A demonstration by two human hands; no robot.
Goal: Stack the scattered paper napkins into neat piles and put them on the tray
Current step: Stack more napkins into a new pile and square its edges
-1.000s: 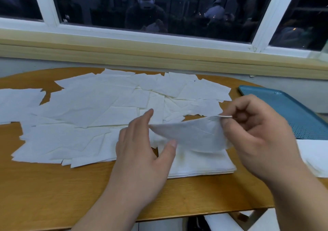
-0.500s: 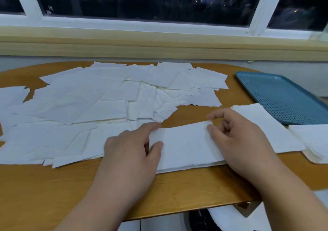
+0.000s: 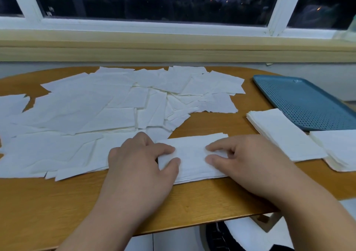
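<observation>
Table [image 3: 192, 202]: a rounded wooden top under the window; everything I work with lies on it
Scattered napkins [image 3: 86, 112]: a wide overlapping spread of white sheets over the left and middle of the table, edges at all angles, some creased
Tray [image 3: 300, 104]: blue and perforated, at the far right of the table; I see no napkins in the part that shows, so by my reading no pile is delivered yet
Squared pile [image 3: 283, 133]: a stack just beside the tray's near edge, on the table and not in the tray
Second pile [image 3: 342, 148]: another stack at the right border, partly cut off by the frame
Working pile [image 3: 192, 154]: a low stack at the near edge of the table, between my operator's two hands
Handling: I judge these sheets very light, soft and limp, and they look quick to slide off each other or crumple
Where to hold: I would clamp a whole pile at both short ends, thumb on top and fingers beneath, and lift it level
Left hand [image 3: 138, 166]: rests on the pile's left end, forefinger and thumb stretched out and pressing flat
Right hand [image 3: 248, 160]: rests on the right end, forefinger and thumb pressing down side by side, pinching nothing that I can see
</observation>
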